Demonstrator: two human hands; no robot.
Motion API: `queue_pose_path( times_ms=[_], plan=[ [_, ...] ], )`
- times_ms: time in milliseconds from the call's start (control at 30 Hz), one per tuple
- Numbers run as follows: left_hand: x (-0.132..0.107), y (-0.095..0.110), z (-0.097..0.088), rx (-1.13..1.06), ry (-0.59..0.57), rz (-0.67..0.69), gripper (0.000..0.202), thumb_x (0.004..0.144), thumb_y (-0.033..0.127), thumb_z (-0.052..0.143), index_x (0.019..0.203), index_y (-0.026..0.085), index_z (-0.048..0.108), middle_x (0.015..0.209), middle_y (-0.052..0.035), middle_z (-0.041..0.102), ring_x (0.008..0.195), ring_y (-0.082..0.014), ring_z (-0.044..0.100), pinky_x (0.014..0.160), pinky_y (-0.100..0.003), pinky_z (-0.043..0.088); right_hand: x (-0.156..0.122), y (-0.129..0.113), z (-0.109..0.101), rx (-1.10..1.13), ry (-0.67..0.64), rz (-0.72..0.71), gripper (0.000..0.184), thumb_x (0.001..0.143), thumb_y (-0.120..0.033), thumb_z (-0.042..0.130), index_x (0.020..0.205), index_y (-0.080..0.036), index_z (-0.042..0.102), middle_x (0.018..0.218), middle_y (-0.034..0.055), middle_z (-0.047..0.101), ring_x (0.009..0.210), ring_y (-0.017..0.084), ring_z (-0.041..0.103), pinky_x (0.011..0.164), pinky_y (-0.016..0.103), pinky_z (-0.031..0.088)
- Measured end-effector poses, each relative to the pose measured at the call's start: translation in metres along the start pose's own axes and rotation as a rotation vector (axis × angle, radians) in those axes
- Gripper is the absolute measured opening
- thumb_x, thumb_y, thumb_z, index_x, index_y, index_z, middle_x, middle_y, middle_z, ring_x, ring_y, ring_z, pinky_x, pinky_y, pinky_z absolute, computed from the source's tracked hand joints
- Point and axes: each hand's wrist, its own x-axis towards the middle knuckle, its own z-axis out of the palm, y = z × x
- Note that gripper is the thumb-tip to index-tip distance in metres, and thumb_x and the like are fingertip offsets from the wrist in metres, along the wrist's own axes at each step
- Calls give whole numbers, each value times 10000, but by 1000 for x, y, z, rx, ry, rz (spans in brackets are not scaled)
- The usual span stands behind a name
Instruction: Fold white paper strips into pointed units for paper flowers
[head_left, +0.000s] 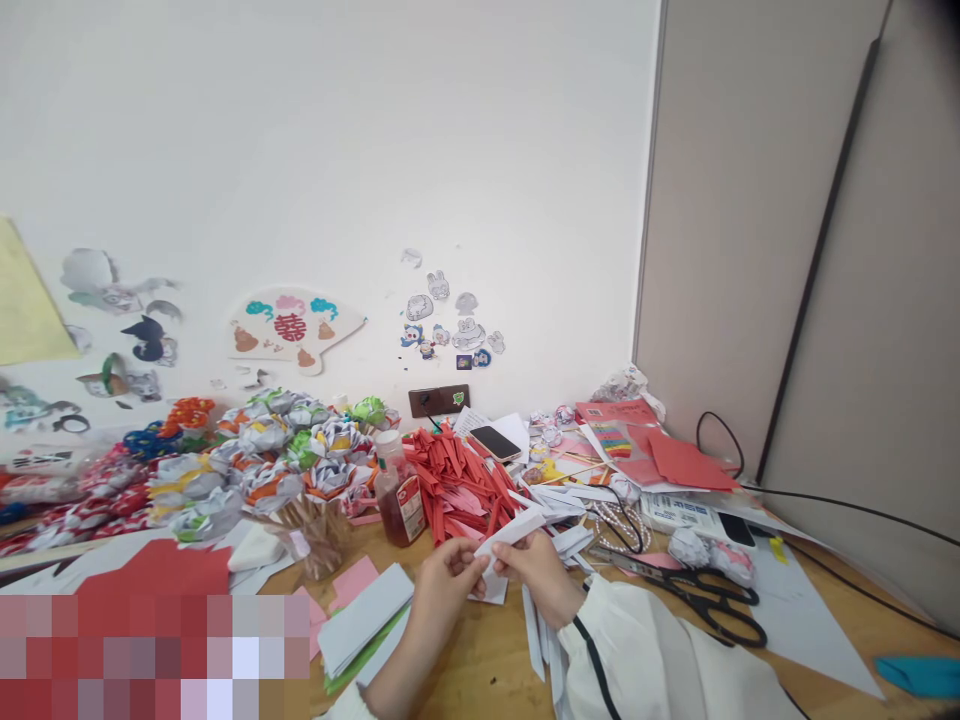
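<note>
White paper strip [519,530] is pinched over desk [472,680] by L hand [450,580] and R hand [538,572], fingertips of both clamped on it, prob. so it's steadied. Red strips [466,485] are heaped at 11 o'clock from it; scissors [688,585] are laid at 4 o'clock, likely for R-side reach.

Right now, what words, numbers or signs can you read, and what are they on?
"囍", in red, on the fan-shaped card on the wall.
Bottle label: too small to read.
Red packet print: too small.
White box with blue print: too blurred.
Printed sheet beside the phone: too small.
</note>
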Motion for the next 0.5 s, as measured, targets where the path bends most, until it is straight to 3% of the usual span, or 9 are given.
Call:
queue_pose_path(
  times_ms=[267,500],
  plan=[
    [2,-7,-2,84,-18,22,271,589,355,649,728,154,531,467,62,534,392,-112,527,412,-221,431,5,8,-5,-13,-111,25,327,539,-384,713,689,-114,605,598,10,580,511,89,504,537,224,406],
    [1,-7,-5,279,-23,86,221,672,365,566,644,149,527,469,38,537,418,-113,517,437,-211,407,6,9,-7,-42,-79,-10,353,530,-413,706,665,-104,602,523,1,563,479,97,506,514,228,410]
  ],
)
